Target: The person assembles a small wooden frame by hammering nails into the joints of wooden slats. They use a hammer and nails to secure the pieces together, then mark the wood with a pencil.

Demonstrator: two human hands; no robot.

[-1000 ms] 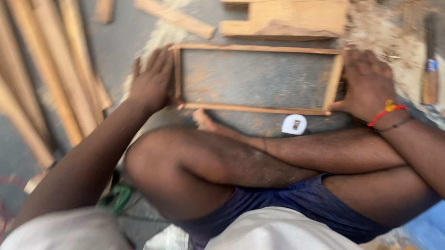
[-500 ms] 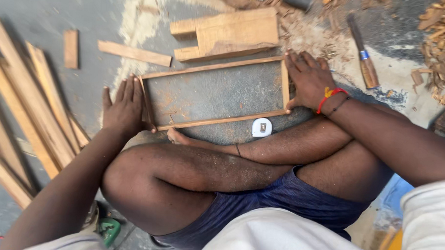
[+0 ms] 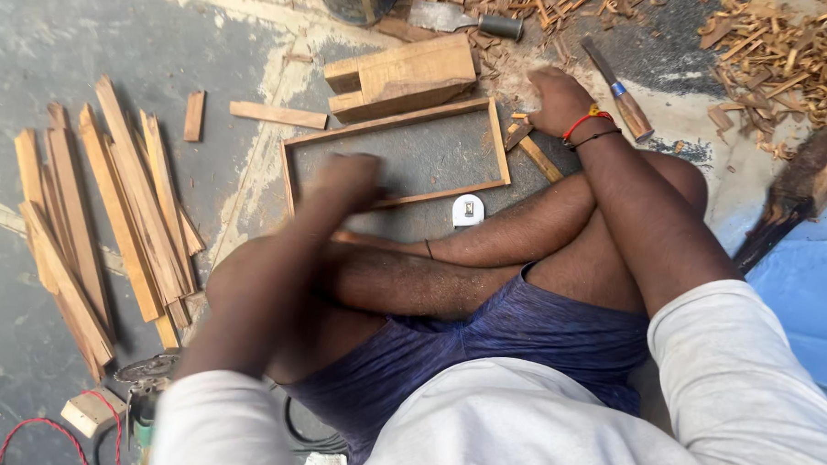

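A shallow rectangular wooden frame (image 3: pixel 392 122) lies flat on the concrete floor in front of my crossed legs. My left hand (image 3: pixel 347 180) is a motion blur over the frame's near rail, and I see nothing in it. My right hand (image 3: pixel 557 100), with red and black wrist bands, rests on the floor just past the frame's far right corner. Its fingers curl down beside small wood offcuts (image 3: pixel 518 133), and their grip is hidden. A short wooden strip (image 3: pixel 539 158) lies under my right forearm. A white tape measure (image 3: pixel 468 210) sits against my shin.
A notched wood block (image 3: pixel 405 74) lies behind the frame. A chisel (image 3: pixel 620 91) is right of my right hand, with a broad blade tool (image 3: pixel 457 21) farther back. Several long strips (image 3: pixel 103 212) are piled left, shavings (image 3: pixel 777 53) top right, a power tool (image 3: pixel 142 388) bottom left.
My left hand left the frame's left end and swept right over its near rail, now blurred. My right hand let go of the frame's right end and sits beyond its corner. The camera pulled back.
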